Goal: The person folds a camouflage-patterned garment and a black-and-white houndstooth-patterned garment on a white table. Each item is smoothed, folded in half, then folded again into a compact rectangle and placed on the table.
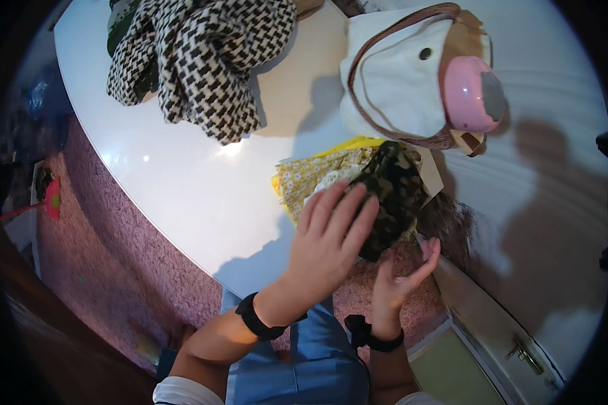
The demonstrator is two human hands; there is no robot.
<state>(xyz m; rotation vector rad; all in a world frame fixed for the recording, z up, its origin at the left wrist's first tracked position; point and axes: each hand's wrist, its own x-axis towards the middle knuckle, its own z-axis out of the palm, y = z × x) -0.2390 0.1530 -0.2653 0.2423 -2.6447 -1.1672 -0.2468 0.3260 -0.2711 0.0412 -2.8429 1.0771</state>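
A camouflage cloth (392,197) lies on a yellow floral cloth (301,174) at the table's right edge. Between them a bit of white lacy fabric (334,177) shows. My left hand (329,233) rests over the cloths, palm down, fingers slightly spread; its fingertips reach the white fabric and the edge of the camouflage cloth. Below the pile's lower right corner is my right hand (405,276), palm up with fingers apart, holding nothing. A black band is on each wrist.
A houndstooth cloth (207,61) lies crumpled on the white table (192,202). A white tote bag (395,81) with brown handles and a pink rounded object (471,93) stand at the upper right. A door with a metal handle (527,354) is at lower right.
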